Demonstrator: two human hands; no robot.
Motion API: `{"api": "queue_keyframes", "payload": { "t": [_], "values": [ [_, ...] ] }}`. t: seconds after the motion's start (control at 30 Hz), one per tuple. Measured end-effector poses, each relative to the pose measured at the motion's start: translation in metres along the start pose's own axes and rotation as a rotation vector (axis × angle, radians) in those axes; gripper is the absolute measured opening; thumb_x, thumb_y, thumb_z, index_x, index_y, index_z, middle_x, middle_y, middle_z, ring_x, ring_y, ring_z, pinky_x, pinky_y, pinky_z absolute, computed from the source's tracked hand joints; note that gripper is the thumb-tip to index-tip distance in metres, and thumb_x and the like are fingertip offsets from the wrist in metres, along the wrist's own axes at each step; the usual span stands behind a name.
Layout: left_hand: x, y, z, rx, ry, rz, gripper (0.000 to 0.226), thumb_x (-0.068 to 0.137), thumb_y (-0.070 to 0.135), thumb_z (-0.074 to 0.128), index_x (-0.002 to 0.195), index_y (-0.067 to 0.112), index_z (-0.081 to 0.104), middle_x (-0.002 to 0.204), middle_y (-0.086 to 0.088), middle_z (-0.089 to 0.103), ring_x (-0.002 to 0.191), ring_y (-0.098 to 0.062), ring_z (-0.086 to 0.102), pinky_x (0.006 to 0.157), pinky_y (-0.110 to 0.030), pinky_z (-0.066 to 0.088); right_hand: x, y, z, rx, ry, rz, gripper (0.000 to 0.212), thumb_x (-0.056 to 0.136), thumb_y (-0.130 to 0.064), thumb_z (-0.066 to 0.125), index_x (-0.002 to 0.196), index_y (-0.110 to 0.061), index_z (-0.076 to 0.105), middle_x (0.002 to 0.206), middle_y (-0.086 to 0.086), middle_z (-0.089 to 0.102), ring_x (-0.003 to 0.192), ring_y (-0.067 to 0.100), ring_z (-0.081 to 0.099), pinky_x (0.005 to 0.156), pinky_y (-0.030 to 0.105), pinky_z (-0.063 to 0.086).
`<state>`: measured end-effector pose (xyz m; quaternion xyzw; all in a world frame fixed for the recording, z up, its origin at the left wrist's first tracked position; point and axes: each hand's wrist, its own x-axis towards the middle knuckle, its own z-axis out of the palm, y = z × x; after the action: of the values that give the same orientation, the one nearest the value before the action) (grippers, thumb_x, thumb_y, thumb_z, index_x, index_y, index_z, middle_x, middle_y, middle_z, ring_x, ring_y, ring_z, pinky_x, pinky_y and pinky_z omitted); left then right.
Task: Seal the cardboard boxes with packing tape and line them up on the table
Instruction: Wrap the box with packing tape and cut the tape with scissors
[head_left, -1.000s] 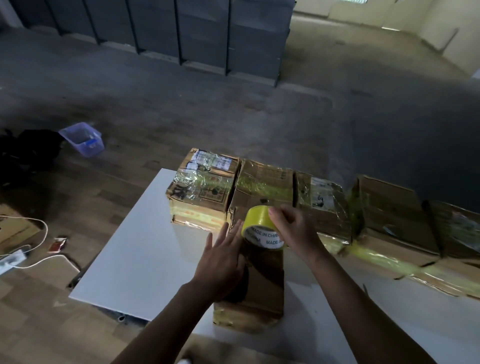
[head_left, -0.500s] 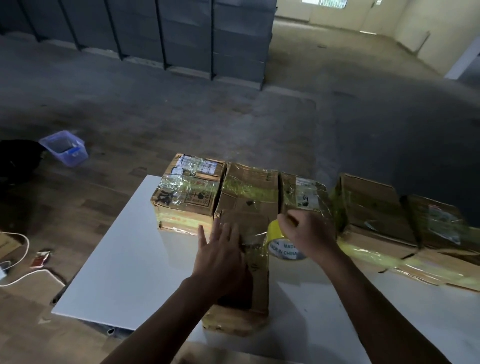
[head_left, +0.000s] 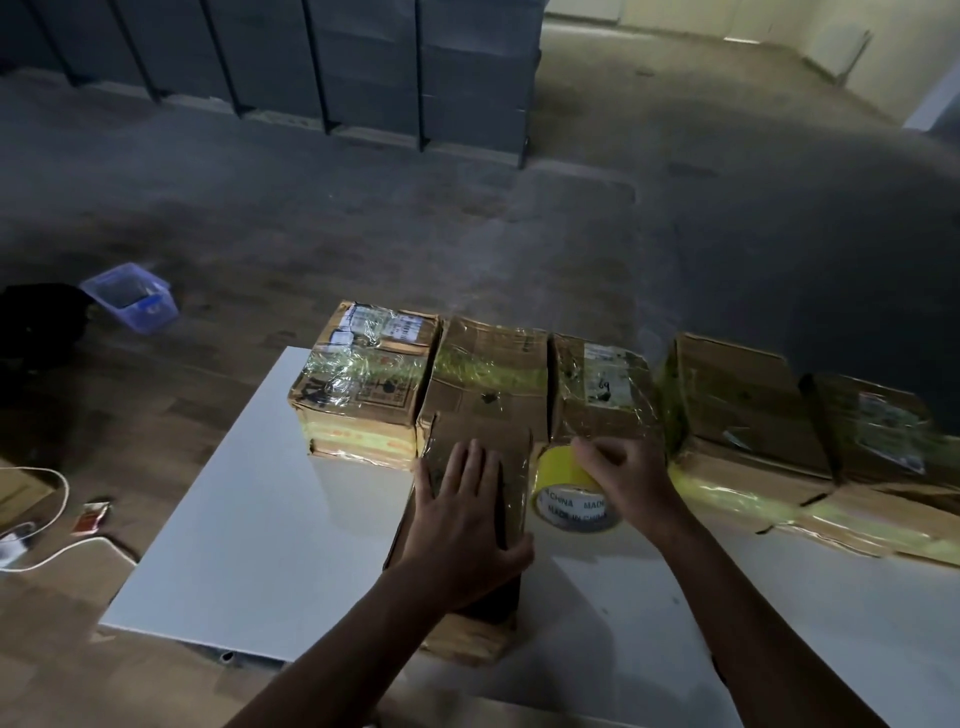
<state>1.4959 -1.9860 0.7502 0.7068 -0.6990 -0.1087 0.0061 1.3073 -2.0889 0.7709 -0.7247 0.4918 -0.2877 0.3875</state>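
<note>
The left hand (head_left: 462, 519) lies flat, fingers straight, on the near cardboard box (head_left: 465, 642), likely pinning it. Just right of that box, the right hand (head_left: 628, 478) grips the yellow tape roll (head_left: 566, 493), probably to draw tape down its side. Behind that box, 5 taped boxes (head_left: 488, 374) line the white table (head_left: 249, 519).

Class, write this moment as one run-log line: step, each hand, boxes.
step: sealing | left hand: flat on near cardboard box | right hand: grips yellow tape roll | taped boxes: rowed behind, on table
</note>
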Motion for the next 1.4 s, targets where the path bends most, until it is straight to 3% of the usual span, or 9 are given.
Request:
{"api": "queue_keyframes", "payload": {
  "t": [0.13, 0.4, 0.63, 0.77, 0.97, 1.1, 1.2, 1.3, 1.4],
  "values": [
    [0.000, -0.001, -0.001, -0.008, -0.016, -0.005, 0.105, 0.070, 0.076, 0.008, 0.153, 0.013, -0.004, 0.162, -0.007, -0.011, 0.147, -0.022, -0.016, 0.115, -0.060, -0.006, -0.004, 0.030, 0.000, -0.102, -0.051, 0.032, 0.041, 0.093, -0.030, 0.058, 0.062, -0.003, 0.057, 0.051, 0.006, 0.046, 0.047, 0.017, 0.047, 0.049, 0.033, 0.037],
    [0.006, 0.029, -0.019, -0.021, -0.208, -0.173, 0.114, 0.077, 0.078, 0.044, 0.150, 0.014, -0.017, 0.157, -0.007, -0.026, 0.137, -0.050, -0.026, 0.102, -0.076, -0.003, -0.007, 0.054, 0.042, -0.217, -0.037, 0.080, 0.045, 0.093, -0.031, 0.058, 0.053, -0.019, 0.041, 0.048, -0.003, 0.039, 0.049, 0.009, 0.038, 0.053, 0.031, 0.029],
    [-0.005, 0.010, -0.018, -0.101, -0.056, -0.203, 0.094, 0.087, 0.066, 0.042, 0.152, 0.017, -0.005, 0.161, -0.002, -0.012, 0.144, -0.045, -0.013, 0.107, -0.071, 0.009, -0.011, 0.045, 0.048, -0.111, -0.020, 0.042, 0.040, 0.095, -0.030, 0.056, 0.063, -0.005, 0.053, 0.055, 0.010, 0.051, 0.051, 0.010, 0.042, 0.053, 0.031, 0.036],
    [-0.015, -0.020, -0.014, -0.322, 0.018, -0.226, 0.093, 0.087, 0.061, 0.048, 0.153, 0.022, -0.005, 0.162, 0.005, -0.008, 0.147, -0.033, -0.008, 0.111, -0.066, 0.013, -0.004, 0.015, 0.050, -0.005, 0.002, -0.001, 0.034, 0.094, -0.031, 0.058, 0.062, -0.020, 0.057, 0.053, -0.007, 0.051, 0.050, 0.002, 0.046, 0.050, 0.019, 0.035],
    [-0.030, -0.056, 0.008, -0.838, 0.138, -0.272, 0.102, 0.064, 0.069, 0.044, 0.153, 0.023, 0.021, 0.158, 0.006, 0.022, 0.143, -0.020, 0.027, 0.112, -0.049, 0.034, 0.005, -0.019, 0.060, 0.059, -0.017, -0.074, 0.045, 0.087, -0.047, 0.049, 0.064, -0.008, 0.056, 0.057, 0.007, 0.047, 0.051, 0.009, 0.042, 0.048, 0.020, 0.028],
    [-0.034, -0.077, 0.021, -1.112, 0.139, -0.307, 0.098, 0.063, 0.060, 0.055, 0.150, 0.023, 0.031, 0.153, 0.004, 0.032, 0.136, -0.015, 0.038, 0.109, -0.041, 0.040, 0.005, -0.022, 0.076, 0.102, -0.104, -0.014, 0.024, 0.087, -0.049, 0.050, 0.073, -0.034, 0.063, 0.064, -0.020, 0.058, 0.065, -0.006, 0.054, 0.055, 0.008, 0.036],
    [-0.034, -0.096, 0.031, -1.255, 0.076, -0.299, 0.087, 0.069, 0.046, 0.062, 0.148, 0.025, 0.031, 0.152, 0.003, 0.035, 0.133, -0.013, 0.039, 0.107, -0.029, 0.037, 0.008, -0.023, 0.092, 0.122, -0.116, -0.006, 0.023, 0.086, -0.052, 0.047, 0.080, -0.036, 0.063, 0.070, -0.025, 0.060, 0.073, -0.010, 0.056, 0.062, 0.007, 0.038],
    [-0.035, -0.115, 0.045, -1.370, -0.036, -0.308, 0.083, 0.067, 0.053, 0.061, 0.142, 0.042, 0.027, 0.154, 0.000, 0.034, 0.137, -0.021, 0.039, 0.113, -0.042, 0.033, 0.013, -0.023, 0.112, 0.015, -0.130, 0.002, 0.031, 0.085, -0.066, 0.045, 0.069, -0.044, 0.059, 0.064, -0.021, 0.055, 0.067, -0.002, 0.051, 0.064, 0.025, 0.039],
    [-0.037, -0.125, 0.051, -1.378, -0.069, -0.332, 0.074, 0.085, 0.036, 0.057, 0.148, 0.039, 0.019, 0.153, -0.003, 0.035, 0.136, -0.025, 0.040, 0.111, -0.044, 0.036, 0.019, -0.031, 0.130, -0.097, -0.162, -0.009, 0.038, 0.089, -0.062, 0.046, 0.067, -0.032, 0.052, 0.061, -0.010, 0.049, 0.060, 0.001, 0.046, 0.057, 0.023, 0.034]
  ]
}}
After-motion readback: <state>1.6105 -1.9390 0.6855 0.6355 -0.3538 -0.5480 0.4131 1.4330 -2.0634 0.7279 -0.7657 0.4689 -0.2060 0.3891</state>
